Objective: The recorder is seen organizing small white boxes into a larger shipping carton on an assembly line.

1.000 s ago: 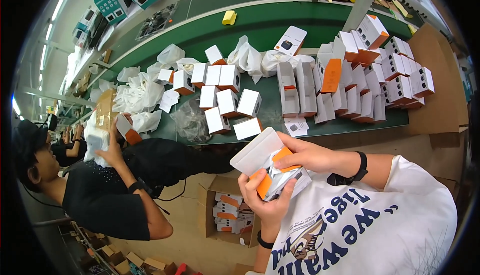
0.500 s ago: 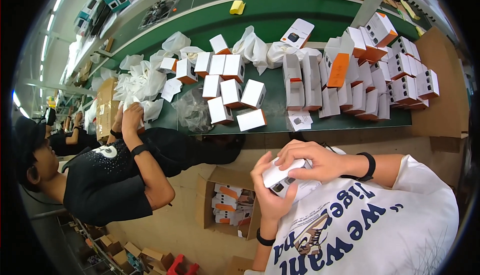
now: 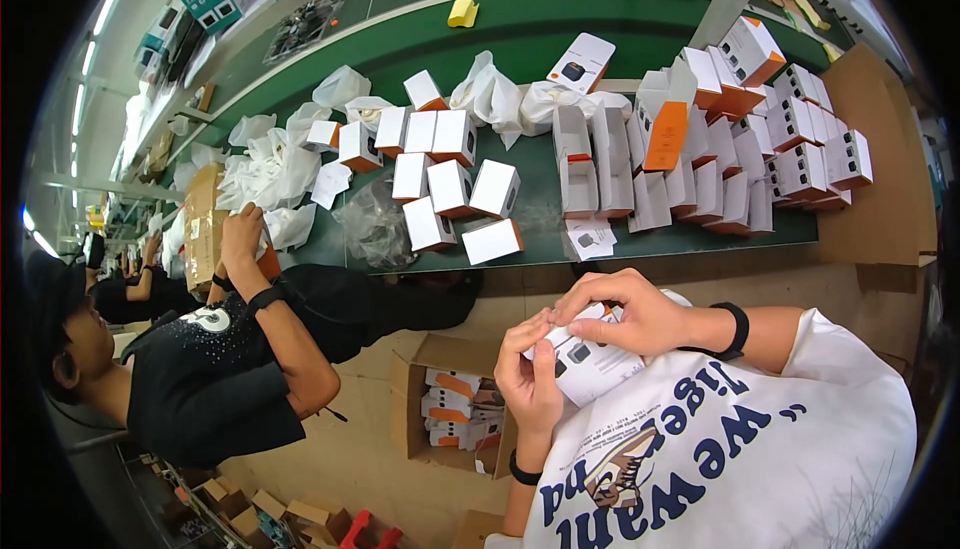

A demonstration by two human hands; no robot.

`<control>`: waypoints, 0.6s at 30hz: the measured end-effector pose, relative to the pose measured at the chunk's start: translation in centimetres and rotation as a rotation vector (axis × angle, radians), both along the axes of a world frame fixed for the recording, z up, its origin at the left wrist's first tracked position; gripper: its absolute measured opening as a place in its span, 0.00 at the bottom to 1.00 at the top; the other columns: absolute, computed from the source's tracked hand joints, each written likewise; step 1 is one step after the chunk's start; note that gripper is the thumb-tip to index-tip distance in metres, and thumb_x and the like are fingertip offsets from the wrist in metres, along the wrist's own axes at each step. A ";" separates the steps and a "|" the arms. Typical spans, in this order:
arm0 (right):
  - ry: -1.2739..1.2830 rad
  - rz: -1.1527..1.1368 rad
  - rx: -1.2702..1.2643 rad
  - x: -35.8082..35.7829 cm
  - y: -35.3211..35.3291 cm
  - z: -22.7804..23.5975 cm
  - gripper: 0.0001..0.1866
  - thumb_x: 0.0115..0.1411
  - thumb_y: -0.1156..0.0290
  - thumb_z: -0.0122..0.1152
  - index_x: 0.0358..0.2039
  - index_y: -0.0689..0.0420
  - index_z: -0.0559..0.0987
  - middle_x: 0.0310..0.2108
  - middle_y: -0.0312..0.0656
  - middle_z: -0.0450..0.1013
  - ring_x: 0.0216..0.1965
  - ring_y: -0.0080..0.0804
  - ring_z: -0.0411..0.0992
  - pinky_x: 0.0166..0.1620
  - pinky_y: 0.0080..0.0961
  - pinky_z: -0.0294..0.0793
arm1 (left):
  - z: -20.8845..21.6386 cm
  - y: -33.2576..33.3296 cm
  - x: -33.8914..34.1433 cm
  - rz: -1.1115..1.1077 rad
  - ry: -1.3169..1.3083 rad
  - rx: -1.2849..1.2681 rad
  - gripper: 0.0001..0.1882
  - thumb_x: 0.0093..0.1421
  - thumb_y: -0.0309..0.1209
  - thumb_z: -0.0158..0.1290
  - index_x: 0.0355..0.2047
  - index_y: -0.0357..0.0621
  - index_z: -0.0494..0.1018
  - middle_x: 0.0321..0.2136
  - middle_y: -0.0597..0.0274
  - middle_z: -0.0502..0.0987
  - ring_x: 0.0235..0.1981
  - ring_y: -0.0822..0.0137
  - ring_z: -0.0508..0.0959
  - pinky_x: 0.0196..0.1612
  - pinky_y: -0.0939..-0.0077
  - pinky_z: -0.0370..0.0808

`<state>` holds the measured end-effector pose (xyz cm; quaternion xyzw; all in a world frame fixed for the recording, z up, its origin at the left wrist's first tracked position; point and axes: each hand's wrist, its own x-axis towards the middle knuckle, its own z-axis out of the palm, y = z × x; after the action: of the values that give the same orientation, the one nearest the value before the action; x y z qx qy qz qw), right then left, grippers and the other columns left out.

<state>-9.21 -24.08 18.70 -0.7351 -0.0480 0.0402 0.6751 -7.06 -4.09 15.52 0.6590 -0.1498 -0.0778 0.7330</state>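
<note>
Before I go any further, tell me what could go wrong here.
The held white box is between the left hand and the right hand, off the table; a slip might drop it. The lone box near the table's front edge could be knocked off. The stacked boxes towards the table's right end might topple if bumped.

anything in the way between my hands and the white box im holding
Nothing visible is in the way: the left hand and right hand are both directly on the white box. The open carton sits off to the left, not between them.
</note>
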 end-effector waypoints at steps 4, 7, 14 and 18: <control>-0.052 0.041 0.050 0.1 -0.7 -1.1 0.11 0.62 0.70 0.67 0.45 0.56 0.83 0.47 0.44 0.80 0.46 0.32 0.78 0.40 0.23 0.74 | 0.1 -0.2 0.2 -0.019 -0.065 0.038 0.08 0.65 0.24 0.55 0.43 0.34 0.75 0.46 0.46 0.79 0.53 0.49 0.79 0.59 0.60 0.72; -0.084 0.069 -0.006 0.2 -1.3 -0.4 0.13 0.59 0.70 0.70 0.45 0.56 0.84 0.56 0.49 0.75 0.53 0.40 0.75 0.50 0.32 0.73 | 0.0 -0.1 0.5 -0.045 -0.110 0.070 0.10 0.59 0.22 0.62 0.41 0.36 0.75 0.47 0.45 0.79 0.54 0.47 0.78 0.58 0.59 0.73; -0.086 0.041 0.015 -1.6 -3.8 -2.1 0.17 0.53 0.70 0.76 0.41 0.58 0.81 0.60 0.51 0.71 0.57 0.44 0.74 0.55 0.36 0.75 | -0.8 -1.6 1.1 -0.220 -0.130 0.154 0.14 0.56 0.16 0.60 0.42 0.38 0.74 0.52 0.44 0.78 0.60 0.46 0.74 0.63 0.55 0.68; -0.004 -0.177 0.002 -1.5 -6.8 -1.3 0.16 0.50 0.74 0.77 0.34 0.59 0.76 0.55 0.45 0.73 0.27 0.22 0.73 0.30 0.22 0.74 | -1.3 -2.3 1.9 -0.109 -0.068 0.188 0.32 0.58 0.29 0.60 0.61 0.34 0.63 0.67 0.40 0.60 0.67 0.47 0.64 0.64 0.52 0.66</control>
<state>-10.74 -30.87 17.44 -0.7358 0.0158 -0.0214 0.6767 -5.14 -6.35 14.22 0.7181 -0.2023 -0.1090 0.6569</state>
